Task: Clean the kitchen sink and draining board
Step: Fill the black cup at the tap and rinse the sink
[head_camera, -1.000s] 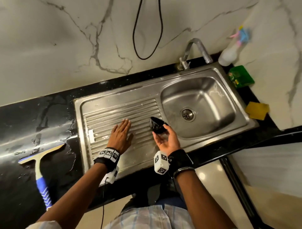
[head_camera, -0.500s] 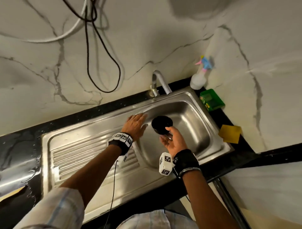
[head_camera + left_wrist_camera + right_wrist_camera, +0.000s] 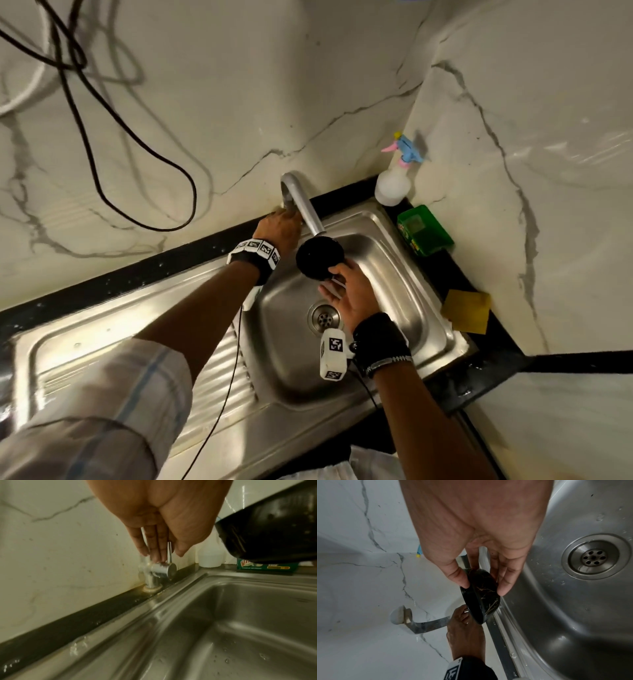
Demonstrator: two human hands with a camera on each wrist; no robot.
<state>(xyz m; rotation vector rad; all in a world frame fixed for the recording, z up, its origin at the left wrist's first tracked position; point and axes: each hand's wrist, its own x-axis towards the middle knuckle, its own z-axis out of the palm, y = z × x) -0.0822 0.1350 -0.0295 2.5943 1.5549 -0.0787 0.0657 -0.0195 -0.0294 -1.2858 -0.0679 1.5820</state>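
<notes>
Stainless-steel sink (image 3: pixel 404 274) and draining board (image 3: pixel 102 349) show only scattered droplets — no suds or scrubbing marks visible, so cleaning proper looks barely begun or awaiting a rinse. Right hand (image 3: pixel 349 294) holds a small black bowl (image 3: pixel 318 257) by its rim, thumb against fingers, directly under the tap spout (image 3: pixel 305 205) above the basin. Left hand (image 3: pixel 159 524) has straight fingers on the tap lever (image 3: pixel 169 553); whether it grips cannot be told. No water is seen running. Sponge (image 3: pixel 467 310), green soap pack (image 3: pixel 424 229) and spray bottle (image 3: pixel 394 181) stand untouched beside the basin — judged: washing and wiping remain.
</notes>
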